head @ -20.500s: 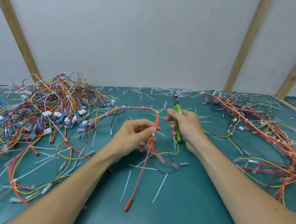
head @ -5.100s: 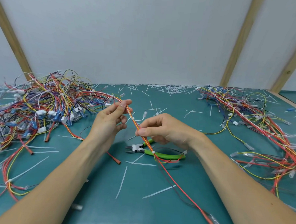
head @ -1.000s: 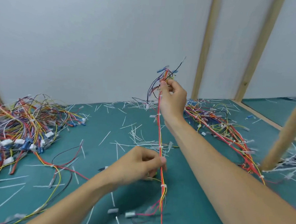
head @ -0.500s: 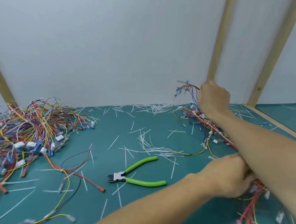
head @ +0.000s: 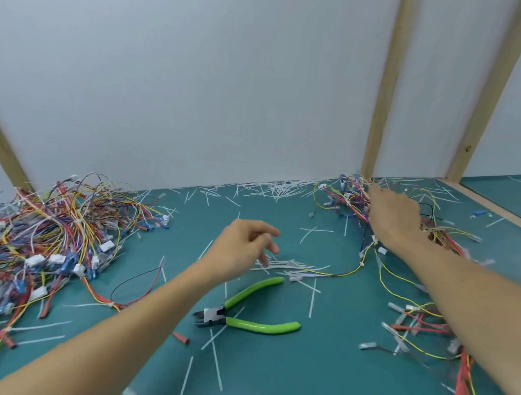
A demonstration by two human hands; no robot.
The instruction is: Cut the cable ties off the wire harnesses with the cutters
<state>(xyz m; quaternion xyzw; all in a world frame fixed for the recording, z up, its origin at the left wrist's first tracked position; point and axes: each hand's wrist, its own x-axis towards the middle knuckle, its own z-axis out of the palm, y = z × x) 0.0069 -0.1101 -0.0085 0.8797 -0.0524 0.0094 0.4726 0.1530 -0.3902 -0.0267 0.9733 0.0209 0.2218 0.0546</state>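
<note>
Matt teal worktop (head: 274, 379), smooth, rubbery-looking. Cutters (head: 247, 314) with glossy green plastic grips and dull grey metal head. Wire harnesses (head: 48, 240) in shiny plastic insulation, red, yellow, blue, black, with white and clear plastic connectors. Thin white plastic cable ties (head: 282, 266) and offcuts, slightly translucent. Bare pale wood posts (head: 382, 92), unvarnished. Flat matt white wall panel (head: 198, 88) behind.

- The left hand (head: 244, 251) no longer pinches the harness; it hangs empty, fingers loosely spread, above the teal mat, at about 12 o'clock from the green-handled cutters (head: 247, 314).
- The right hand (head: 392, 216) has let go of the raised wire bundle and now rests, fingers extended, on the right pile of harnesses (head: 353, 196) at 2 o'clock.
</note>
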